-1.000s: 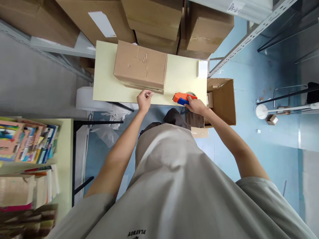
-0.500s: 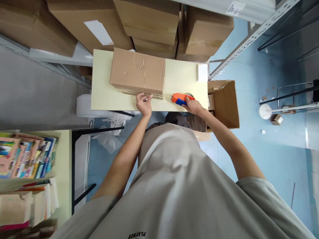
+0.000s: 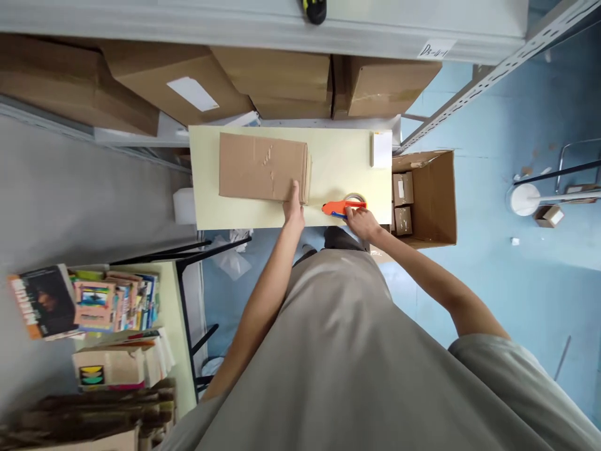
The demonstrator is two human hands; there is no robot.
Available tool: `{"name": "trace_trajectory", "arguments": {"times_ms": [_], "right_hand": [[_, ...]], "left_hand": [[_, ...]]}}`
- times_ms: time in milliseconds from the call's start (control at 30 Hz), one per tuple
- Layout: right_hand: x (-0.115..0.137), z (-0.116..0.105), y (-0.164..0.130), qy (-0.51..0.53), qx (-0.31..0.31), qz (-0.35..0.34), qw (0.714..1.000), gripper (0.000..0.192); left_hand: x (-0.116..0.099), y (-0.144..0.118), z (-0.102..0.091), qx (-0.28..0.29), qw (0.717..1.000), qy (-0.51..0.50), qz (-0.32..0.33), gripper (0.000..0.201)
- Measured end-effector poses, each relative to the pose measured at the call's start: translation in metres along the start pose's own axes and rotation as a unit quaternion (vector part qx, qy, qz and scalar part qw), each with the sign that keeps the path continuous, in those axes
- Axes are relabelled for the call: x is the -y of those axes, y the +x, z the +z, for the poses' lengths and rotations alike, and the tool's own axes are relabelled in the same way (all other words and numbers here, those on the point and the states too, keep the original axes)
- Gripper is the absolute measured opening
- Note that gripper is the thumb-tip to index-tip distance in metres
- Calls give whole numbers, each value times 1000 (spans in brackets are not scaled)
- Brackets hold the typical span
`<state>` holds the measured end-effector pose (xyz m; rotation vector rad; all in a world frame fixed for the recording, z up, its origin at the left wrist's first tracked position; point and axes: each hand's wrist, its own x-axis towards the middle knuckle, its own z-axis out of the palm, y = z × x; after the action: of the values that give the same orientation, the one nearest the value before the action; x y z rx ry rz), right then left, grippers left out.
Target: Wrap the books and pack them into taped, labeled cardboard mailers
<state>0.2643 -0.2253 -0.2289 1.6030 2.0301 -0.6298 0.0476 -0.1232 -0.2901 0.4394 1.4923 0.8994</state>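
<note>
A closed brown cardboard box [image 3: 260, 168] lies on a pale yellow table [image 3: 338, 156]. My left hand [image 3: 294, 205] rests on the box's near right corner, fingers laid on its top. To the right, my right hand [image 3: 360, 220] grips the handle of an orange and blue tape dispenser [image 3: 342, 206] that sits on the table near its front edge, a tape roll at its far end.
A small white pad [image 3: 381, 149] lies at the table's far right. An open carton [image 3: 428, 197] with small boxes stands on the blue floor to the right. Large cartons [image 3: 277, 78] fill the shelf behind. Books [image 3: 89, 300] are stacked on a table at left.
My left hand moved from the table in front of the box onto the box's near right corner. The right hand stayed on the tape dispenser. The view tilted up, showing more shelf.
</note>
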Motion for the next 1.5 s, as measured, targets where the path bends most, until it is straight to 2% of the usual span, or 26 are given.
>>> {"name": "trace_trajectory", "arguments": {"times_ms": [67,133,233,333,400,567,667,800,867,933,1000,1067,1200,1333,1433,1500], "right_hand": [[-9,-1,7,-17,-5,-36,999,50],[-17,-3,19,-34,-7,-77,996,51],[-20,-10,40,-50,-6,-148,988,54],[-12,-17,58,-45,-6,-219,975,56],[-7,-21,65,-37,-7,-252,967,55],[-17,-25,66,-32,4,-279,960,53],[-44,-25,65,-23,18,-274,961,52],[-107,-33,72,-11,41,-193,980,59],[-136,-43,84,-2,22,-151,988,61],[-150,-57,101,8,-12,-137,991,63],[-148,-74,124,-5,-38,-137,990,63],[-134,-91,148,-28,-50,-142,988,63],[-108,-112,182,-76,-42,-175,981,64],[-99,-116,186,-77,-29,-229,970,66],[-81,-113,177,-49,-10,-265,963,65],[-59,-110,171,-39,3,-293,955,64]], "left_hand": [[-10,-2,6,-32,999,-8,-35,32],[-17,-6,0,-37,998,-10,-57,32],[-25,-13,-25,-37,997,13,-62,37],[-33,-16,-50,-51,998,37,-27,43],[-37,-16,-58,-55,997,53,-1,52],[-34,-16,-53,-70,995,65,16,63],[-27,-16,-46,-76,995,68,13,63],[-23,-15,-47,-69,996,58,12,64],[-22,-14,-49,-69,996,55,10,64],[-22,-14,-51,-69,996,59,12,64],[-22,-15,-53,-62,996,63,17,64],[-23,-15,-53,-58,995,74,16,63],[-28,-13,-58,-59,993,107,-1,61],[-51,-7,-82,-21,988,151,-4,72],[-82,-1,-110,-2,974,225,30,97],[-105,5,-127,-10,952,298,61,118]]}}
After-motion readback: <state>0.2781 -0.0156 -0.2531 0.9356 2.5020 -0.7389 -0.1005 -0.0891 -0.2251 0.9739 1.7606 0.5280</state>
